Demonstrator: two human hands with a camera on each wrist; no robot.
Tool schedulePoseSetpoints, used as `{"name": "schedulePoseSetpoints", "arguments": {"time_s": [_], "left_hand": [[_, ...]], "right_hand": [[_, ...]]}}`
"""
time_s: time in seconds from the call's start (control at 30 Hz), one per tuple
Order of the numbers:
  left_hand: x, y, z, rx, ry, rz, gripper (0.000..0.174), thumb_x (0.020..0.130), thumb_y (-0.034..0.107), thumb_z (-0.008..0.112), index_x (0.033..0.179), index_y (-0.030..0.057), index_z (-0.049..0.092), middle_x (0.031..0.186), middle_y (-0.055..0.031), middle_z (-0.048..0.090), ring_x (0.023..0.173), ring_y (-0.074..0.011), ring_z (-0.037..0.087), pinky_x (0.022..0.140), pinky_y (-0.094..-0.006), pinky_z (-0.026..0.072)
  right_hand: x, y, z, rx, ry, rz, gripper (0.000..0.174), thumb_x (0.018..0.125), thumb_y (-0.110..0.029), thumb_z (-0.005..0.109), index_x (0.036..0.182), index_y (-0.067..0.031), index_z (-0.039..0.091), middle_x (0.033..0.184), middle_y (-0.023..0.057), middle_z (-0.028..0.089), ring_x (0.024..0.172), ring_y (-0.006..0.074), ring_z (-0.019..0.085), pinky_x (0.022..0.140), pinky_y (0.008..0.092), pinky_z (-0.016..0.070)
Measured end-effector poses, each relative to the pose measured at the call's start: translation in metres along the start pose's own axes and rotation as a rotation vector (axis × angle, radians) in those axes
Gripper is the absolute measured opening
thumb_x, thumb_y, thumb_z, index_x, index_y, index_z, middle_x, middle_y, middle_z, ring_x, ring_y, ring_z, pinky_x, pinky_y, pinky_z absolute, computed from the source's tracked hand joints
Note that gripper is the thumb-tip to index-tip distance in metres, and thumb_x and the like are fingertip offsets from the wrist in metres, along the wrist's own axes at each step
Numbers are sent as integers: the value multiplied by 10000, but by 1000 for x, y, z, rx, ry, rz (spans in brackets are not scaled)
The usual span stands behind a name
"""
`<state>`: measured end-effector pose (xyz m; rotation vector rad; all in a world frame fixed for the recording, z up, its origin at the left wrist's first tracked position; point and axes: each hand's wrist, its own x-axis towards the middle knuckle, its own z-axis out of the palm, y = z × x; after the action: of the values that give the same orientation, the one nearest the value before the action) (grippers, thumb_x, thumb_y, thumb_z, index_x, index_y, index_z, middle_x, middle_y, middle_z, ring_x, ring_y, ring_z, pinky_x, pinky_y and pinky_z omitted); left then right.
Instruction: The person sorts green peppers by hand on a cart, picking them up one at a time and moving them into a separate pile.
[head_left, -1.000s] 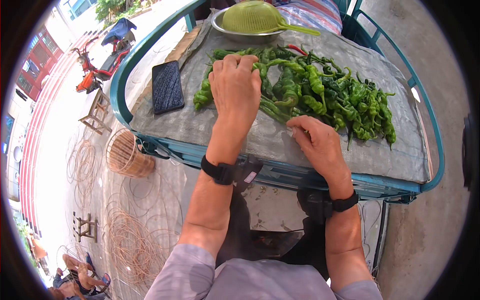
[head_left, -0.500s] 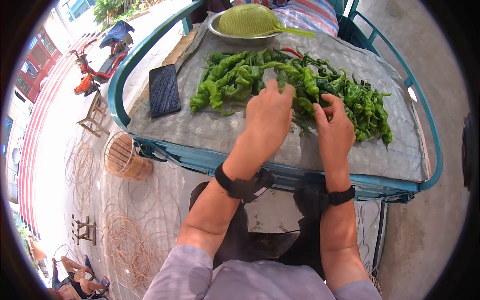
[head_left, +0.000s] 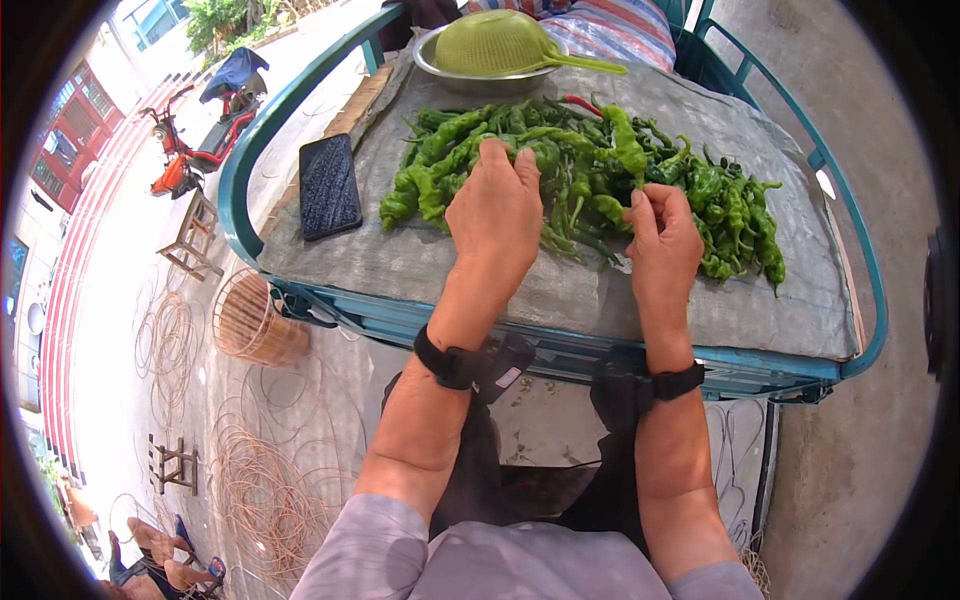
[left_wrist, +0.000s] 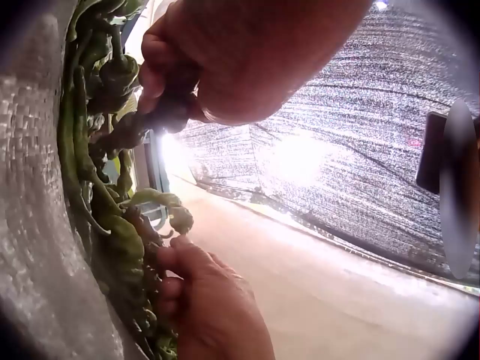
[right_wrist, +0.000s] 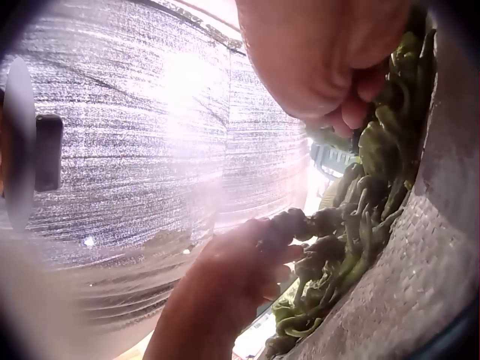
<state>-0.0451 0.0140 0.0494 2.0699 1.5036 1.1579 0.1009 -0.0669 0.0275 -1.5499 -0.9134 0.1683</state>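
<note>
Green peppers [head_left: 725, 190] lie in a long pile on a grey woven sheet [head_left: 400, 265]. My left hand [head_left: 492, 215] is over the pile's left part, fingers curled round a dark green pepper [head_left: 545, 152]; the right wrist view shows this pepper [right_wrist: 326, 222] sticking out from the left hand [right_wrist: 232, 274]. With thumb and forefinger my right hand [head_left: 668, 250] pinches the stem end of a bright green pepper [head_left: 625, 145], which stands upright above the pile. In the left wrist view, the right hand [left_wrist: 217, 304] pinches a curved pepper [left_wrist: 178, 216].
A phone [head_left: 330, 187] lies on the sheet's left side. Behind the pile a yellow-green strainer [head_left: 490, 42] rests in a metal bowl [head_left: 430, 60]. One red pepper [head_left: 581, 103] is at the pile's back. A blue-green rail [head_left: 232, 185] curves round the sheet.
My left hand has shifted left from the pile's middle and now holds a pepper. My right hand, beside the pile half a second ago, now holds a pepper up by its end.
</note>
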Motion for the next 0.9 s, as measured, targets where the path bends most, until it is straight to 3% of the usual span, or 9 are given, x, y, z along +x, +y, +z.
{"name": "schedulePoseSetpoints", "arguments": {"time_s": [0.1,0.2,0.3,0.57,0.8,0.9], "left_hand": [[-4,2,-1,189,-176,-59,360,1058,347,462,991,29,618,865,-224,719,843,-467,682,766,-563,510],[-7,-5,1,255,-201,-11,360,1054,322,451,928,34,626,850,-212,721,824,-455,692,755,-563,520],[-5,-16,-2,312,-148,56,353,1043,308,462,908,36,642,852,-206,724,830,-435,701,755,-545,532],[0,-16,-19,352,-238,1,281,1003,282,516,956,54,673,886,-193,727,882,-412,700,781,-503,534],[-2,-12,-12,-19,21,226,123,922,158,617,940,43,655,913,-146,713,888,-384,673,758,-472,520],[-8,-2,1,-11,12,437,75,897,115,634,929,50,654,915,-135,698,932,-360,648,753,-468,521]], "right_hand": [[-5,-8,8,70,-3,-49,136,976,-155,671,1019,-26,667,788,57,715,666,99,650,614,250,500],[-7,-6,19,65,-3,-151,132,974,-153,679,1021,-30,670,801,58,718,661,100,656,621,248,502],[-6,-5,30,52,-30,-198,131,967,-163,687,1026,-47,678,803,59,728,660,114,676,631,254,507],[-5,-2,50,-138,-207,-158,164,960,-226,668,1092,-131,690,821,46,758,705,207,728,632,321,526],[5,-11,32,131,25,-22,193,962,-102,624,1145,-60,668,960,41,732,702,121,662,678,319,537],[14,3,31,32,162,-218,200,954,-104,637,1149,-72,672,978,44,721,742,128,662,676,316,534]]}}
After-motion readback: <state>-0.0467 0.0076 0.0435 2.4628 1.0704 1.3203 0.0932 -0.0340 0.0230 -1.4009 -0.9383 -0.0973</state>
